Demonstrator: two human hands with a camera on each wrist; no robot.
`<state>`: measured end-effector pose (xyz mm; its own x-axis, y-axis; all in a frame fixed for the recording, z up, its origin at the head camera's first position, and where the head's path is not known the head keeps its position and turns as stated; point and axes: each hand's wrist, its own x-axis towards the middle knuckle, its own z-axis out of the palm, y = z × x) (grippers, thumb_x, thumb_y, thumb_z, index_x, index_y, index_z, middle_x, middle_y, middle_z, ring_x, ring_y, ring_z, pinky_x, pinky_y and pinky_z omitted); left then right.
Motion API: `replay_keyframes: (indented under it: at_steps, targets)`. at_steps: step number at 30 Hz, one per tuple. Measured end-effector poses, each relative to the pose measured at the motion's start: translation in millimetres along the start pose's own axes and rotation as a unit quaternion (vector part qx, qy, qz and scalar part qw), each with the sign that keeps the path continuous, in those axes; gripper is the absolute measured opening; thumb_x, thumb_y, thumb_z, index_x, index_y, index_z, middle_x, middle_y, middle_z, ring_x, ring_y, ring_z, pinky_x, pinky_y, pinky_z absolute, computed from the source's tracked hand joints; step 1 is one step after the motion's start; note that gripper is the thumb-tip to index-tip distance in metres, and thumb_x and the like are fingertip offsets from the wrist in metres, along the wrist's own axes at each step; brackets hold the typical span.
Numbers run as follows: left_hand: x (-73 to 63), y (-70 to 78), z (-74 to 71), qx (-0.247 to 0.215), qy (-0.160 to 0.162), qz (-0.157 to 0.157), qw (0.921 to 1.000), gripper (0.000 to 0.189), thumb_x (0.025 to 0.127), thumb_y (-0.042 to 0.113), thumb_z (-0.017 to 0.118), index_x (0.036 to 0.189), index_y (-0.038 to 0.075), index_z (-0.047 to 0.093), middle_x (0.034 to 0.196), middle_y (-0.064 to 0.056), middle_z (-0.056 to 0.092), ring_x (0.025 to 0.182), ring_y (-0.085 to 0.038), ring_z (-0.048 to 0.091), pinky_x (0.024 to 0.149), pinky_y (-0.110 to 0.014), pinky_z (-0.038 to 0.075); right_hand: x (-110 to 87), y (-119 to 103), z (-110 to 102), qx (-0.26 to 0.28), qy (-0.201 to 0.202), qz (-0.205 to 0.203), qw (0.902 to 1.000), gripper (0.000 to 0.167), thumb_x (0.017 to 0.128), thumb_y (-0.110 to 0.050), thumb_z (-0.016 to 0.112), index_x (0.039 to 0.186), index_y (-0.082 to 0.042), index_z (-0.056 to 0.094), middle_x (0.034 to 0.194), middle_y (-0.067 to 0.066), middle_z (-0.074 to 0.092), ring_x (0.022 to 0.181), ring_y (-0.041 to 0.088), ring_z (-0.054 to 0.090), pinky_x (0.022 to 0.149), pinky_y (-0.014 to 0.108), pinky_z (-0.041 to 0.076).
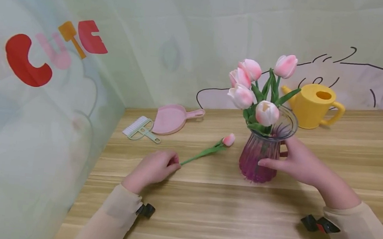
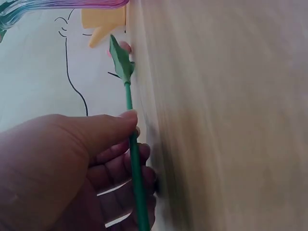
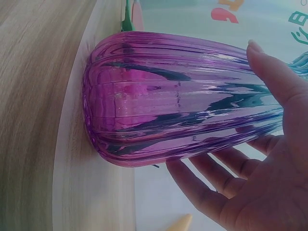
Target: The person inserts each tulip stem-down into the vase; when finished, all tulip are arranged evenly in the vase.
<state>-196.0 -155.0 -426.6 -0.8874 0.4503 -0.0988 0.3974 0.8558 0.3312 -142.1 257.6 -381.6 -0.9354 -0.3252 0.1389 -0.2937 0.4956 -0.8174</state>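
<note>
My left hand (image 1: 154,168) pinches the green stem of a single pink-and-white tulip (image 1: 211,150) near its lower end, low over the table. In the left wrist view the stem (image 2: 139,187) runs between thumb and fingers, and a leaf mostly hides the bloom. To the right stands a ribbed glass vase (image 1: 258,164), purple at its base and clearer at the rim. Several similar tulips (image 1: 241,96) stand in it. My right hand (image 1: 301,163) grips the vase from its right side, thumb across the front and fingers behind, as the right wrist view shows around the purple glass (image 3: 144,101).
A yellow watering can (image 1: 311,109) stands behind the vase at the right. At the back left of the wooden table (image 1: 223,217) lie a pink dustpan (image 1: 170,120) and a small green brush (image 1: 142,129). Printed curtains (image 1: 174,23) hang along the back and left.
</note>
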Motion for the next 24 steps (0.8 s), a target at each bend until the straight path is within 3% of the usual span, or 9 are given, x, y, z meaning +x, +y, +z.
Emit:
replay_keyframes:
  at_steps: [8,11,13,15,18,24]
  targets:
    - [-4.0,1.9,-9.6,-0.014,-0.018,0.028,0.9993,0.006,0.097,0.014,0.071,0.103,0.015,0.071,0.082,0.007,0.063,0.073,-0.010,0.057,0.071,-0.033,0.051,-0.7,-1,0,-0.002,-0.001,-0.001,1.0000,0.085,0.088,-0.027,0.085,0.154,-0.020,0.033,0.151,0.013,0.050,0.133,0.039,0.054,0.093,0.059,0.058]
    - [-5.0,5.3,-15.4,-0.045,-0.014,0.013,0.9988,0.009,0.097,0.010,0.068,0.106,0.012,0.071,0.084,0.004,0.064,0.073,-0.011,0.057,0.071,-0.032,0.051,-0.9,-1,0,0.001,-0.001,-0.004,1.0000,0.084,0.088,-0.025,0.085,0.154,-0.019,0.033,0.151,0.013,0.050,0.133,0.039,0.054,0.093,0.059,0.057]
    - [-5.3,9.4,-19.4,-0.099,-0.001,-0.013,0.9950,0.010,0.100,0.008,0.064,0.109,0.009,0.070,0.085,-0.001,0.064,0.070,-0.014,0.059,0.067,-0.031,0.052,-0.8,-1,0,0.000,0.000,-0.004,1.0000,0.084,0.088,-0.025,0.085,0.153,-0.019,0.033,0.150,0.013,0.050,0.133,0.040,0.054,0.093,0.059,0.057]
    - [-5.2,14.0,-23.1,-0.159,0.022,-0.036,0.9863,0.012,0.102,0.007,0.062,0.112,0.005,0.069,0.087,-0.006,0.064,0.068,-0.016,0.062,0.064,-0.031,0.053,-0.7,-1,0,-0.001,0.001,-0.004,1.0000,0.084,0.088,-0.026,0.085,0.153,-0.019,0.033,0.150,0.013,0.050,0.133,0.040,0.054,0.093,0.060,0.057]
    - [-5.3,21.8,-29.0,-0.249,0.064,-0.060,0.9645,0.015,0.103,0.004,0.060,0.116,0.001,0.067,0.091,-0.013,0.064,0.066,-0.019,0.065,0.062,-0.034,0.059,-0.4,-2,-1,-0.002,0.002,-0.003,1.0000,0.084,0.087,-0.027,0.086,0.153,-0.019,0.034,0.149,0.013,0.051,0.133,0.040,0.054,0.093,0.061,0.057]
    - [-4.6,35.0,-42.1,-0.319,0.149,-0.053,0.9344,0.014,0.099,-0.001,0.065,0.113,-0.001,0.069,0.094,-0.018,0.068,0.075,-0.019,0.072,0.074,-0.038,0.064,-0.6,-1,-1,0.002,0.002,-0.005,1.0000,0.082,0.087,-0.026,0.086,0.152,-0.018,0.035,0.148,0.013,0.052,0.132,0.040,0.054,0.093,0.061,0.057]
